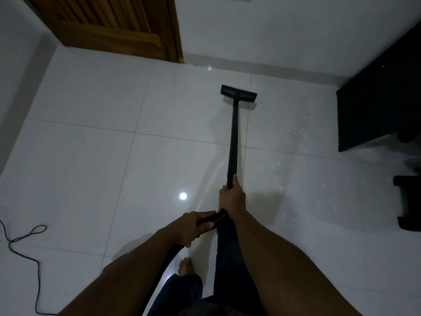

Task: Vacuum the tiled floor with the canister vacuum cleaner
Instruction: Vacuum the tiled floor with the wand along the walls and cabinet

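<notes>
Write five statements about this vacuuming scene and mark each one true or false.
1. The right hand grips the black wand. True.
2. The floor head touches the wooden door. False: it sits on the tiled floor, apart from the door.
3. The left hand holds the hose just behind the right hand. True.
4. The power cord lies beside the black furniture. False: the cord is at the left, the furniture at the right.
5. The person wears shoes. False: a bare foot shows.
</notes>
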Demonstrator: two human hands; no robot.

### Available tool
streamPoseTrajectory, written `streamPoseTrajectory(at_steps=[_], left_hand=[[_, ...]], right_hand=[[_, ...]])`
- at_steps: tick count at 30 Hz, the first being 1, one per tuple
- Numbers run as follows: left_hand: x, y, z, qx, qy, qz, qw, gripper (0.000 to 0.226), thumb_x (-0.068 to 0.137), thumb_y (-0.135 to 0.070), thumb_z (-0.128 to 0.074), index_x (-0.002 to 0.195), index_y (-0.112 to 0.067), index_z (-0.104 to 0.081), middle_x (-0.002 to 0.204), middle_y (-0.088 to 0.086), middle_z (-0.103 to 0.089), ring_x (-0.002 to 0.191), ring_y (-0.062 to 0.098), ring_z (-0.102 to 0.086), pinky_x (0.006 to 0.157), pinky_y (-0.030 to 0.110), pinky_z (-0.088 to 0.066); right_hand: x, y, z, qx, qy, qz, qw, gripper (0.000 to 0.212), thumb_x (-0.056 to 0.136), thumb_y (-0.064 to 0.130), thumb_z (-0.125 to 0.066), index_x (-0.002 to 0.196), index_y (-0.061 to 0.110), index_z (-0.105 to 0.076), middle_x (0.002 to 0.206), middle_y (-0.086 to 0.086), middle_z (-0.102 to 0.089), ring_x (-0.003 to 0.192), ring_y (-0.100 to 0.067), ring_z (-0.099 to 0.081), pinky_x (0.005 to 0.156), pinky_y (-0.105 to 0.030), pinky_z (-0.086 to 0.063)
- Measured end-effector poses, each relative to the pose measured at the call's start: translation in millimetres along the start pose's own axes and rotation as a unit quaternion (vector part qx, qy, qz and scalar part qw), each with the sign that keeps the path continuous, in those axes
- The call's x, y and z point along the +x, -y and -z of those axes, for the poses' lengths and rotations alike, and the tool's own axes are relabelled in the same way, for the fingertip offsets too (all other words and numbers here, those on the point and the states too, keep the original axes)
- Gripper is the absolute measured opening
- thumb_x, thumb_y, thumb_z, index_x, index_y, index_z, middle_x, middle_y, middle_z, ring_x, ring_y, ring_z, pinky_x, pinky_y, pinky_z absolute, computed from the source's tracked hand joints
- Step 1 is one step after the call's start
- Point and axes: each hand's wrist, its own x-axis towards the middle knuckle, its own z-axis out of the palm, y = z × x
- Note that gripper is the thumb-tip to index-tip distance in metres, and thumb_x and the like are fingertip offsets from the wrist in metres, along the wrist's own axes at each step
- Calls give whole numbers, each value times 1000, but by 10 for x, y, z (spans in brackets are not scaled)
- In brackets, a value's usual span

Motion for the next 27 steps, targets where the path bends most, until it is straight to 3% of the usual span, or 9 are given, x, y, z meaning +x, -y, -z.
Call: streamPoseTrajectory(at_steps=[3,6,11,14,16,18,21,25,27], left_hand=[[-487,273,-376,17,13,-15,1000,54,101,-46,-49,152,-36,-35,113,1,-65,75,6,-60,51,15,-50],[-856,443,-723,45,29,-11,999,52,103,-43,-46,153,-34,-33,132,7,-61,103,15,-63,72,10,-43],[-1367,781,-1345,48,39,-13,998,50,102,-47,-46,151,-39,-36,111,-1,-67,91,16,-66,57,12,-45],[-1524,966,-1730,37,33,-11,999,53,98,-55,-47,149,-46,-34,110,1,-68,85,30,-71,57,23,-57],[-1570,1099,-1990,42,28,-14,999,54,96,-60,-46,148,-50,-30,124,3,-63,96,31,-70,78,36,-61],[-1594,1268,-2277,66,19,-17,997,61,91,-70,-42,148,-52,-28,146,10,-46,121,31,-59,100,36,-53],[-1665,1533,-2777,71,10,-14,997,74,81,-85,-38,148,-55,-27,158,27,-21,139,38,-38,102,25,-46],[-1731,1972,-3478,85,10,-9,996,69,76,-92,-36,140,-70,-22,157,31,-19,144,51,-19,116,59,-27],[-1935,2050,-3786,88,10,-6,996,67,79,-90,-38,140,-69,-24,157,30,-21,144,52,-18,116,61,-27]], right_hand=[[-598,-378,-183,-2,-17,13,1000,62,103,25,-49,158,25,-20,133,-15,-59,109,-27,-63,96,-40,-54],[-1107,-724,-260,-14,-9,-2,1000,63,103,30,-49,158,30,-19,133,-13,-60,108,-27,-62,95,-42,-54],[-1854,-1214,-273,1,13,-32,999,67,103,26,-51,159,27,-16,144,-12,-52,119,-27,-58,97,-35,-51],[-2173,-1499,-233,6,8,-45,999,66,103,24,-51,159,28,-16,143,-11,-53,117,-27,-59,95,-34,-51],[-2351,-1689,-199,7,10,-49,999,67,103,24,-50,159,30,-15,143,-10,-53,116,-26,-59,91,-32,-50],[-2540,-1905,-159,4,13,-48,999,67,103,24,-49,159,30,-13,144,-10,-52,116,-26,-59,89,-31,-49],[-2827,-2273,-103,0,13,-36,999,67,103,24,-49,159,31,-13,143,-10,-52,117,-27,-58,90,-32,-49],[-3291,-2816,-65,-10,15,-39,999,67,103,24,-49,159,32,-14,140,-10,-54,113,-26,-59,87,-31,-49],[-3535,-3098,-64,-4,19,-44,999,67,103,24,-49,159,33,-14,138,-10,-55,110,-26,-60,87,-33,-50]])
